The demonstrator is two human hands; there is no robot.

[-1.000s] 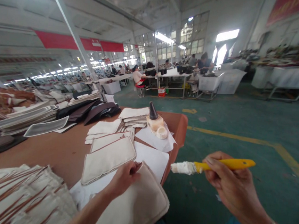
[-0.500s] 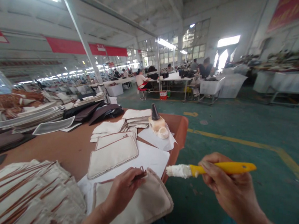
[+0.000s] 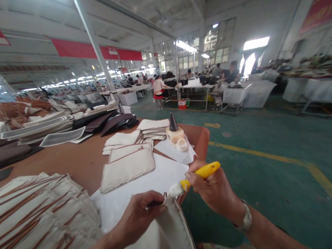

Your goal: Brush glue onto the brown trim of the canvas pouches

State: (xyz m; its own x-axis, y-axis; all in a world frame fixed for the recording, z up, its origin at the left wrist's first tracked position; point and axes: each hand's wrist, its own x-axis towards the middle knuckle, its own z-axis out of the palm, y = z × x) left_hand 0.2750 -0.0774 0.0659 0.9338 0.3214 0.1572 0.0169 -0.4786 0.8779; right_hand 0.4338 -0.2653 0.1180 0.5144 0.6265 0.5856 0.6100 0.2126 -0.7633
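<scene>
My left hand (image 3: 139,217) pinches the top edge of a cream fabric panel (image 3: 170,233) with brown edging, lifting it at the table's near edge. My right hand (image 3: 214,188) grips a yellow-handled brush (image 3: 200,174). White paste coats its bristles (image 3: 175,189), which meet the panel's top edge beside my left fingertips. A white paper sheet (image 3: 162,170) lies under the work. Beyond it are more cream panels (image 3: 129,167). A tub-like container (image 3: 175,135) with a dark cone-shaped top (image 3: 172,122) stands at the table's far right corner.
Overlapping cream panels with brown strips (image 3: 36,214) spread across the brown table (image 3: 84,164) at left. Dark pieces (image 3: 99,122) and a white-bordered grey piece (image 3: 63,136) lie farther back. Green floor (image 3: 260,179) borders the table's right side. People sit at distant tables.
My right hand has moved left, bringing the brush from beyond the table's edge to the panel's top edge. My left hand has raised and tilted that edge.
</scene>
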